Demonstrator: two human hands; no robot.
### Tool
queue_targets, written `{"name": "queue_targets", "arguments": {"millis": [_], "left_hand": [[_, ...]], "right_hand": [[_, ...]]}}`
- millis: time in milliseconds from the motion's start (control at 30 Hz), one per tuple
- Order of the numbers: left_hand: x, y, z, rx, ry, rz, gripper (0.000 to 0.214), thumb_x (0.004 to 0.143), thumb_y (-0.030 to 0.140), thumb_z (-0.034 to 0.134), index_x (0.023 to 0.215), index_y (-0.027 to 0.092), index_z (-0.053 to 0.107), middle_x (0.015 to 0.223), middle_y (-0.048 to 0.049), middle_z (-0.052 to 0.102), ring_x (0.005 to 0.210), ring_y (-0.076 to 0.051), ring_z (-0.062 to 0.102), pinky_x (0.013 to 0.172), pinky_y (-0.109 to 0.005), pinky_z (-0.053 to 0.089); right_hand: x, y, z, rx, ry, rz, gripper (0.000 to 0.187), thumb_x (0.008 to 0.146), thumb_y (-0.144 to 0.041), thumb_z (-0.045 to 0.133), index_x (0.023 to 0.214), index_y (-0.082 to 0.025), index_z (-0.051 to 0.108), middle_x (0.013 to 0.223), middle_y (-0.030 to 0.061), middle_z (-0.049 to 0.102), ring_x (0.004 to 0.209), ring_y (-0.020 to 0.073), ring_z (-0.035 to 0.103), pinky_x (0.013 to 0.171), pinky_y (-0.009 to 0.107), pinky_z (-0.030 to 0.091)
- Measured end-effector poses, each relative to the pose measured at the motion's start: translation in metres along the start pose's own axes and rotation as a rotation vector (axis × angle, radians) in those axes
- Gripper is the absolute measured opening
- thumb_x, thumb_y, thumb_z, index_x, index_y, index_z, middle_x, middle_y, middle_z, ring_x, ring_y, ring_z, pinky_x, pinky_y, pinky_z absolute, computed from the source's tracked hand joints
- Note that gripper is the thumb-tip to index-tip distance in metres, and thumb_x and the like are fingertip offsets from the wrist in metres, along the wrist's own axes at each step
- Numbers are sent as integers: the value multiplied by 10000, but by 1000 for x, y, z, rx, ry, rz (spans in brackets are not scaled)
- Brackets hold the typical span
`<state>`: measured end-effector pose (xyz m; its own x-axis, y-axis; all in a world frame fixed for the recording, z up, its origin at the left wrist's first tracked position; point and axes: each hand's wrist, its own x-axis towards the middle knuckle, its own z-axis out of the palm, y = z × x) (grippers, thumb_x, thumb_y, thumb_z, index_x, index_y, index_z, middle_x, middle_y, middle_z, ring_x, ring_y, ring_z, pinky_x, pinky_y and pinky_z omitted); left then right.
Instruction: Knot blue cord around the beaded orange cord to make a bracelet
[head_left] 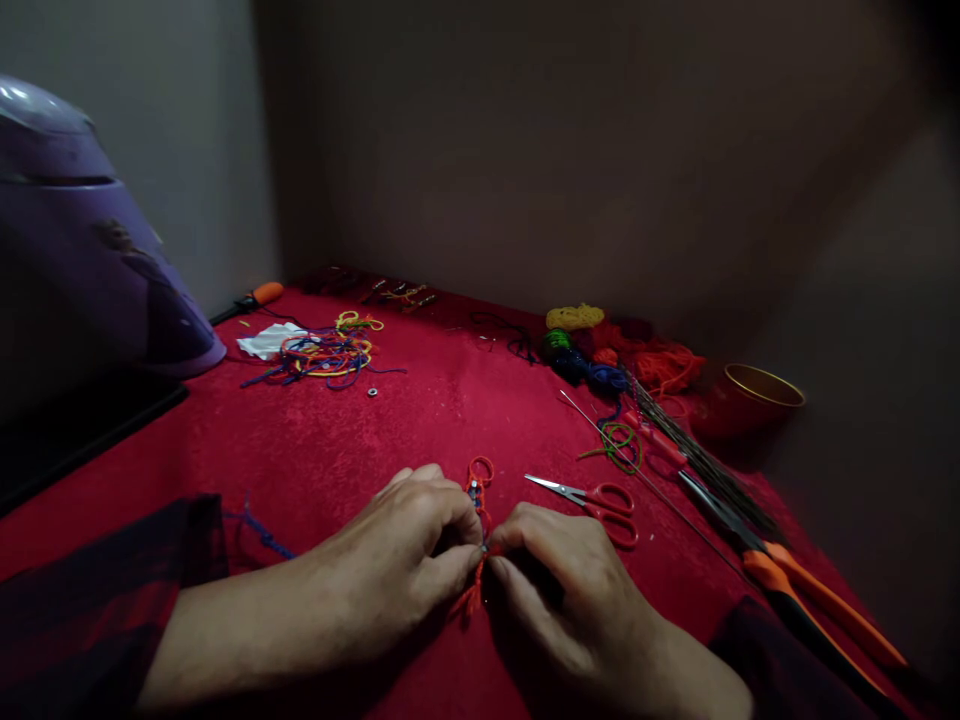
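A short knotted cord piece [480, 470] in red and blue, with a loop at its top end and small shiny bits along it, lies on the red cloth between my hands. My left hand [420, 530] is closed, its thumb and forefinger pinching the lower part of the piece. From the other side my right hand [562, 580] pinches at the same spot. What lies between the fingertips is mostly hidden. Loose red ends hang below. Just beyond my right hand rest small red-handled scissors [609, 505].
Tangled yarn scraps [326, 355] and a white scrap [271, 341] lie far left, near a purple container [82, 230]. A small metal ring [372, 393] sits nearby. On the right are yarn bundles [667, 365], a red cup [765, 385], thin sticks [697, 455] and orange-handled pliers [780, 575].
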<state>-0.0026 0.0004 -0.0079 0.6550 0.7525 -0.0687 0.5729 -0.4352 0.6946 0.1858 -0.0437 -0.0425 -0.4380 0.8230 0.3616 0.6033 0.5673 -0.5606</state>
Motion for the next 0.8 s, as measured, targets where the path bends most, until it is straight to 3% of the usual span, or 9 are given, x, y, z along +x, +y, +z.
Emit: {"name": "queue_targets", "arguments": {"millis": [233, 533, 800], "left_hand": [[1, 2, 0, 6, 1, 12, 166, 834, 174, 490, 676, 180, 542, 741, 11, 538, 732, -149, 466, 673, -275, 340], [0, 3, 3, -12, -6, 36, 135, 780, 101, 503, 701, 180, 578, 740, 16, 547, 760, -144, 489, 682, -262, 349], [2, 4, 4, 32, 12, 59, 155, 770, 79, 496, 676, 174, 573, 717, 5, 555, 748, -152, 476, 679, -268, 357]], "right_hand": [[-1, 2, 1, 43, 24, 9, 90, 847, -125, 506, 832, -173, 580, 705, 11, 611, 607, 127, 529, 582, 251, 362], [1, -3, 5, 34, 36, 118, 130, 785, -132, 498, 670, -188, 476, 571, -38, 480, 492, 97, 404, 482, 237, 267], [0, -5, 3, 43, 34, 94, 112, 812, -146, 505, 707, -184, 507, 615, -18, 542, 536, 110, 458, 518, 242, 314]]}}
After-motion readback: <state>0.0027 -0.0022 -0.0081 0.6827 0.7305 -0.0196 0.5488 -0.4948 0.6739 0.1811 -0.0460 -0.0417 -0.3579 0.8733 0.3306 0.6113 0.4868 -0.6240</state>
